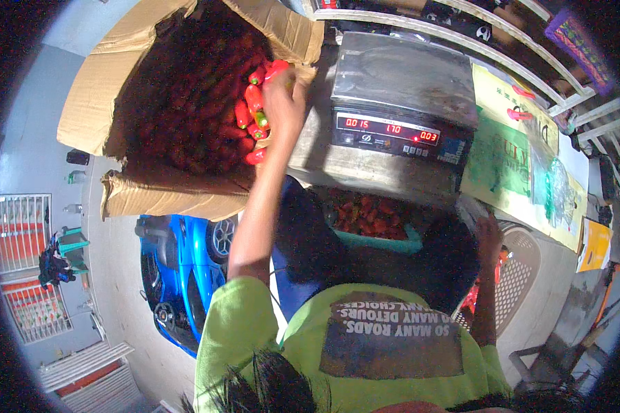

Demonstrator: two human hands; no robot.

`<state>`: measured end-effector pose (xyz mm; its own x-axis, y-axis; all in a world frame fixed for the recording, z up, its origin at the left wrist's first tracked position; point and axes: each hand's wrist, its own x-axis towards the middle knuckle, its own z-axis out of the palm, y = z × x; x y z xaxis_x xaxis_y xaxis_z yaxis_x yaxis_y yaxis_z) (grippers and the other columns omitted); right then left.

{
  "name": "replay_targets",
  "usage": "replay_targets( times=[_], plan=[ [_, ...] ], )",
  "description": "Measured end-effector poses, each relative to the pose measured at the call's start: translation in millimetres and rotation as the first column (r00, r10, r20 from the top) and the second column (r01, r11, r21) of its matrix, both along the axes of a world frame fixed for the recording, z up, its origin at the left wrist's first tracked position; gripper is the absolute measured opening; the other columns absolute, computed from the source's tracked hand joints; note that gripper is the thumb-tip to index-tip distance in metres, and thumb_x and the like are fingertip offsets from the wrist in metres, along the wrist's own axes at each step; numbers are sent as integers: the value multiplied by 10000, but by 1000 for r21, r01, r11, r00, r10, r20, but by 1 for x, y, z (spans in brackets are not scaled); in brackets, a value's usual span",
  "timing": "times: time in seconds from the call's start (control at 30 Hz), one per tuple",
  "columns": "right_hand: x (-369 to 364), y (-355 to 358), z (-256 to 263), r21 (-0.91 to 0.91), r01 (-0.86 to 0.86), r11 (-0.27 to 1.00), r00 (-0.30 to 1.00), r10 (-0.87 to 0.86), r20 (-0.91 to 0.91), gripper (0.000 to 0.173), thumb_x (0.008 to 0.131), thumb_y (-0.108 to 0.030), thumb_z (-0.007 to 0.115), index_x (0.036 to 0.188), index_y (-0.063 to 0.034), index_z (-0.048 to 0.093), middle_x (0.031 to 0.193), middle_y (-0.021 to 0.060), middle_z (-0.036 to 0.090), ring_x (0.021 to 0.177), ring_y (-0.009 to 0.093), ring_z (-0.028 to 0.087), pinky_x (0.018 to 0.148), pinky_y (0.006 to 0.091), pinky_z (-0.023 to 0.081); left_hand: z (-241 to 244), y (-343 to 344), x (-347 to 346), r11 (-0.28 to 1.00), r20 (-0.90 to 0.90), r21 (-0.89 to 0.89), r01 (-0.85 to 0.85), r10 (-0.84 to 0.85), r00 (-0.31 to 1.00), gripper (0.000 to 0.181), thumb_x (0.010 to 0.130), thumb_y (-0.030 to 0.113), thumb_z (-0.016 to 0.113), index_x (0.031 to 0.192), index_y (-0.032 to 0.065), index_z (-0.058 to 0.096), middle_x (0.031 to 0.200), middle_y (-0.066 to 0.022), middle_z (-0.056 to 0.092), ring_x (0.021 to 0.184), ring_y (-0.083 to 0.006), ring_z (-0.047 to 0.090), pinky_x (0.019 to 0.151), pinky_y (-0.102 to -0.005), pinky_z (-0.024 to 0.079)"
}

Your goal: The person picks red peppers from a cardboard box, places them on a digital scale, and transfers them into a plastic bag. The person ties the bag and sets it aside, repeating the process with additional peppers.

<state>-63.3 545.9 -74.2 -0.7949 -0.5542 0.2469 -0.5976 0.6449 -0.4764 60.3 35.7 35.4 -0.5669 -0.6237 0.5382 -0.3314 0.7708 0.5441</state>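
My left hand point(284, 106) is over the right side of an open cardboard box point(90, 98), its fingers at a red pepper point(277, 68). Whether they grip that pepper is hard to tell. More red peppers point(253, 96), some with green stems, lie beside the hand; the box's dark interior hides much of the rest. My right hand point(488, 235) hangs in shadow at the table's front edge, near what looks like a clear plastic bag point(469, 210). Its fingers are too dark to read. Between the hands stands a digital scale point(403, 72) with lit red digits.
Below the table edge, a teal container point(377, 240) of red peppers sits between my legs. A perforated plastic basket point(522, 268) with red contents stands at my right. Printed plastic bags point(501, 149) lie right of the scale. A blue toy car point(191, 279) is on the floor at left.
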Motion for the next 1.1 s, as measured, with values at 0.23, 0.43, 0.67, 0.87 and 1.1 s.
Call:
replay_targets(
  times=[0.23,0.43,0.67,0.87,1.1],
  plan=[
    [29,-17,-5,89,204,975,978,-200,-51,265,862,-219,586,1027,-14,617,852,162,641,749,327,611,657,408,473,-60,-106,-50,817,605,-569,-91,491,626,466,860,254,471,1289,72,444,1123,-117,576,1035,-262,485,887,-420,337],
    [27,-11,-10,183,266,946,963,-254,-86,305,871,-245,577,1090,-34,605,813,190,616,776,347,586,693,445,450,-67,-86,-61,734,616,-679,-25,587,525,361,838,244,510,1167,98,483,1124,-93,575,1003,-221,494,801,-358,373],
    [31,-24,11,204,223,953,974,-228,3,310,886,-221,546,1144,-53,580,852,189,614,792,357,570,696,452,439,-45,-100,-53,921,781,-387,-53,357,513,443,791,312,599,1123,52,463,940,-120,655,887,-267,629,775,-391,461],
    [30,-21,12,132,231,964,972,-233,5,306,890,-211,547,1136,-35,589,913,196,631,831,363,587,739,438,452,-56,-101,-65,948,721,-167,-271,305,622,499,794,326,623,1147,18,452,973,-139,663,912,-284,651,755,-408,499],
    [39,-40,39,160,268,950,952,-287,109,300,890,-228,552,1074,1,611,969,200,640,889,361,598,794,411,461,-54,-124,-28,886,-62,463,-9,42,997,441,735,281,748,1052,54,542,781,-67,614,646,-175,585,562,-318,479]
  ],
)
